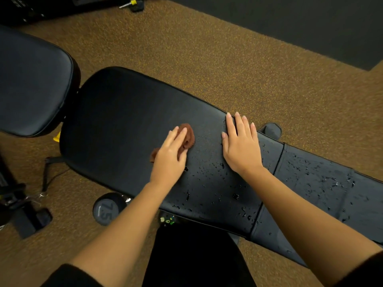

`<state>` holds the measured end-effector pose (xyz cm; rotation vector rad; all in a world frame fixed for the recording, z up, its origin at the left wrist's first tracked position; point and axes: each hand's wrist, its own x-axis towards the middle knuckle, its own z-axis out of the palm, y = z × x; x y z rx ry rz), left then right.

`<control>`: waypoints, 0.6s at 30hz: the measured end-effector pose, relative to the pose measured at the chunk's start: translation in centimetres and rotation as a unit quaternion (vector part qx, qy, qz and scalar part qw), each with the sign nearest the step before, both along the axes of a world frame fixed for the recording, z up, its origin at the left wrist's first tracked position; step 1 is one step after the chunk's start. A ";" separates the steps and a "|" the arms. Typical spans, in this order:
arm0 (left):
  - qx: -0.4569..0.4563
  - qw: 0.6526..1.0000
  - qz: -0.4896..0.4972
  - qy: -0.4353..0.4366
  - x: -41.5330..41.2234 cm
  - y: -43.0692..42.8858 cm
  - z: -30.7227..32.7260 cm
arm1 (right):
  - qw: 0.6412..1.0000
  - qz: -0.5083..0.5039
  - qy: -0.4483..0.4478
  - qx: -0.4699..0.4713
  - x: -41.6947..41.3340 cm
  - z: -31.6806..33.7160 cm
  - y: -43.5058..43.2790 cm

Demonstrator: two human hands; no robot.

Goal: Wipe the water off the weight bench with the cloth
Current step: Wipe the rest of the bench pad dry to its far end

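A black padded weight bench runs from the upper left to the lower right. A small brown cloth lies bunched on its middle. My left hand presses flat on the cloth, fingers stretched over it. My right hand rests flat and open on the pad just to the right, near the far edge. Water drops bead on the pad below and between my hands, and more water drops cover the narrower right section. The pad left of the cloth looks dry.
A second black pad stands at the left. A 7.5 dumbbell lies on the speckled brown floor under the bench's near edge. Black equipment sits at the lower left, and a dark mat lies far right.
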<state>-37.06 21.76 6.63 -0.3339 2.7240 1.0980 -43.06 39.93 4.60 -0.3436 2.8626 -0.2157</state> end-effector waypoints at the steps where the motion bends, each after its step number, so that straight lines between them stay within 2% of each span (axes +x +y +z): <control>1: 0.003 1.000 -0.009 0.002 0.6 0.7 0.0 | 1.000 0.000 -0.001 0.000 0.0 0.0 0.0; 11: 0.057 0.996 -0.070 -0.002 5.1 5.6 0.0 | 1.000 0.002 0.001 0.002 0.1 0.1 -0.2; 14: 0.065 0.997 -0.045 0.005 3.8 4.7 0.5 | 1.000 0.006 0.000 0.001 0.0 0.1 -0.2; 18: 0.028 0.999 0.002 0.025 -0.3 3.1 0.4 | 1.000 0.012 -0.007 -0.001 -0.1 0.3 -0.2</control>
